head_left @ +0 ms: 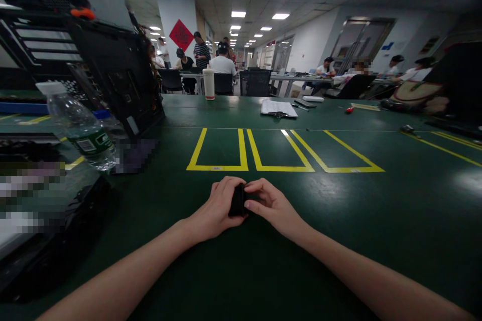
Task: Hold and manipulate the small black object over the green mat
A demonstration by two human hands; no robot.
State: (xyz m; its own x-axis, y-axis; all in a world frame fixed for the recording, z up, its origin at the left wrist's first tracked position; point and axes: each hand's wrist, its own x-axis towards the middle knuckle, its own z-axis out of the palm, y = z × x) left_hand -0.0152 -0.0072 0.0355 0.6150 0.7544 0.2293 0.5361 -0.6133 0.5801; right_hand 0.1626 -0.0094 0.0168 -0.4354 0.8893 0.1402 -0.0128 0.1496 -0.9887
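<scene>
A small black box-like object (237, 201) stands on the green table (241, 271), just in front of me; its exact kind is hard to make out. My left hand (220, 205) is wrapped round it from the left, fingers over the far side and thumb at the near side. From the right, my right hand (273, 206) is bent round the object's edge, with thumb and fingertips at its right face. The fingers cover much of the object. Beyond both hands, yellow tape outlines (284, 167) mark the tabletop.
At left are a plastic bottle (90, 135), a dark computer chassis (116, 80) and a black bag-like thing (75, 241). Farther back stand a white cup (209, 84) and a clipboard with paper (278, 108). A red item (350, 110) lies right. Several people sit or stand beyond.
</scene>
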